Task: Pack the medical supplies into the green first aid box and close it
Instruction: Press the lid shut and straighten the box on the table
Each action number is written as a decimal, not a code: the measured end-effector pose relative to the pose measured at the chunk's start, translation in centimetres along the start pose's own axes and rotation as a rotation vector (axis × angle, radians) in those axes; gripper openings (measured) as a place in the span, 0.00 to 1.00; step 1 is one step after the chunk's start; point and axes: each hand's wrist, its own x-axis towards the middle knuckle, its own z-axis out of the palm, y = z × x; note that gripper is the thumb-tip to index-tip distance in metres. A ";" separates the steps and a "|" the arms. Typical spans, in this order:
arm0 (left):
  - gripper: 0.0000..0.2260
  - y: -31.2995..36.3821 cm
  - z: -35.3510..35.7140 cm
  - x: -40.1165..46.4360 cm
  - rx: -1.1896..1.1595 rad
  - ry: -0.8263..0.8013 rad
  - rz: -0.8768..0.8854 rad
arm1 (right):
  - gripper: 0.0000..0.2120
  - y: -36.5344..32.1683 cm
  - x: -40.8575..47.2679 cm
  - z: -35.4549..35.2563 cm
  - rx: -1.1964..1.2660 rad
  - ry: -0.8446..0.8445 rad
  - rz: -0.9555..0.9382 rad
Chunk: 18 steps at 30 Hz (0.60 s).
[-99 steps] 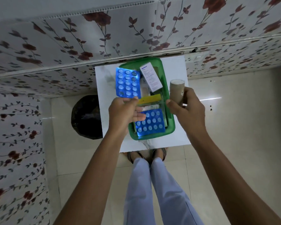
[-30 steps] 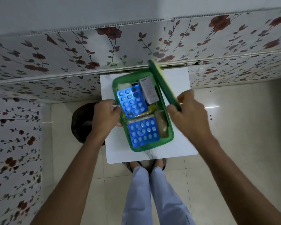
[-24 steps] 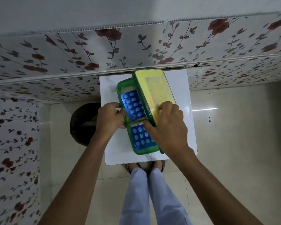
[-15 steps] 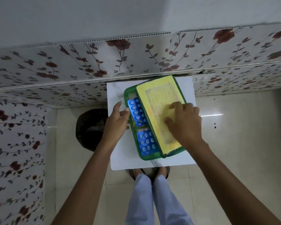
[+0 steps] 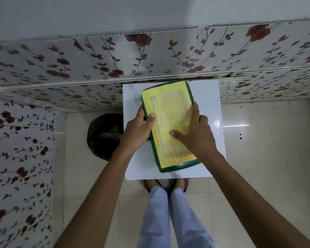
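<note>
Pressing the lid down on the green box (image 5: 177,168) on the white table (image 5: 206,97).
Left hand (image 5: 139,127) clasps the box's side edge to steady it; right hand (image 5: 195,133) lies open and flat on the yellow lid (image 5: 170,111), holding nothing, likely seating it shut.

Yellow label (image 5: 170,120) covering the lid (image 5: 177,167) of the green first aid box: carries a paler printed panel with rows of reddish-orange characters, plus a line of orange print down its left margin and another band along the near edge. All of it too blurred and small to make out; no word, number or brand can be read. The right hand (image 5: 195,135) and the left hand's (image 5: 138,129) thumb lie over part of the printed panel. No other lettering or signs legible anywhere in view.
</note>
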 end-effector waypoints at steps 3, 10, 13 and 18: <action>0.22 -0.1 0.2 -0.1 0.106 0.005 0.004 | 0.49 -0.3 -0.1 0.4 -0.015 0.027 0.011; 0.18 0.1 0.5 0.3 0.174 0.036 0.009 | 0.46 -0.7 -0.5 -0.3 -0.175 0.049 -0.015; 0.17 0.3 0.7 0.4 0.185 0.041 -0.012 | 0.45 -0.8 -0.6 -0.8 -0.245 0.048 -0.029; 0.14 0.5 0.7 0.7 0.188 0.045 -0.072 | 0.39 -0.6 -0.6 -1.0 -0.306 0.069 -0.048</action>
